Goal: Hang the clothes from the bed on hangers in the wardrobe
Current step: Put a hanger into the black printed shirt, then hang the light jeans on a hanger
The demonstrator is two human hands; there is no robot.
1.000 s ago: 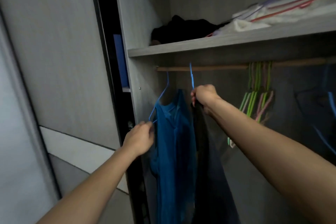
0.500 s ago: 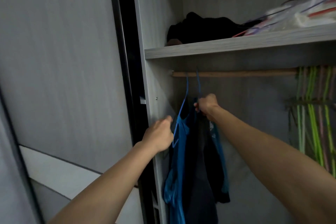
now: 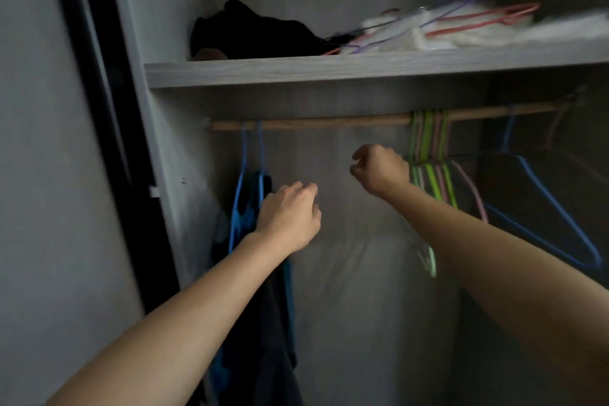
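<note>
matt wood rail (image 3: 309,124) — grey wood-grain shelf (image 3: 329,71), matt too.

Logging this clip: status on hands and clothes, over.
Empty, loosely curled: left hand, right hand. Hung: blue garment, dark garment on blue hangers, left end of rod. Nothing blocking; spare hangers bunched beside right hand.
</note>
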